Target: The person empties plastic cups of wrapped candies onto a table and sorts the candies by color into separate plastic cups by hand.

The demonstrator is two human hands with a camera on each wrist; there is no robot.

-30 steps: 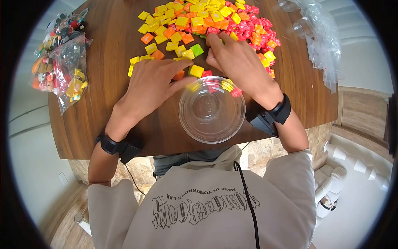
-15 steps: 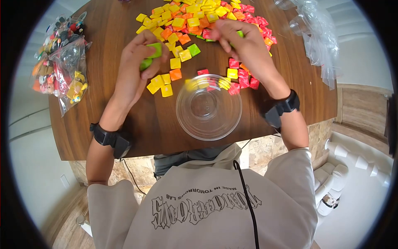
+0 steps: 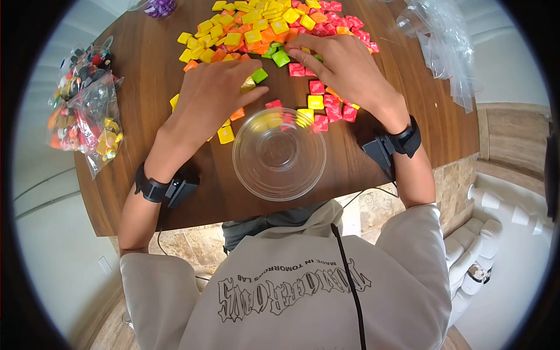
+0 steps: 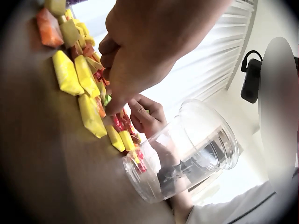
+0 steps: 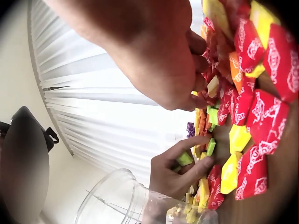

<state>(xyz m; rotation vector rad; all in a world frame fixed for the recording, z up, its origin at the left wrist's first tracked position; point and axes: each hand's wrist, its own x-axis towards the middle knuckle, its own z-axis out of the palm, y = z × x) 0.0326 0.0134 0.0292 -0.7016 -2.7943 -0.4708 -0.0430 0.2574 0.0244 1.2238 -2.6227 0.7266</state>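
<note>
My left hand (image 3: pixel 204 99) is over the yellow and orange squares, its thumb and index finger spread around a green square (image 3: pixel 259 75). In the right wrist view, another green square (image 5: pixel 185 159) sits within that left hand (image 5: pixel 170 175). My right hand (image 3: pixel 353 70) reaches to the pile's near edge, fingertips beside green squares (image 3: pixel 280 58). Green shows under its curled fingers, also in the left wrist view, where the right hand (image 4: pixel 148 116) grips a small green piece. A clear plastic tub (image 3: pixel 256 169) stands between the forearms; red and yellow squares show through its far rim.
A large pile of yellow squares (image 3: pixel 254 36), with orange and red ones, spreads across the far table. Bags of small figures (image 3: pixel 87 116) lie at left, clear plastic bags (image 3: pixel 446 52) at right. A container of purple pieces (image 3: pixel 158 7) stands at far left.
My left hand has moved from beside the candies to above them, around the loose green square. The right hand has shifted, its fingertips now at the green squares. The purple container has come into fuller view.
</note>
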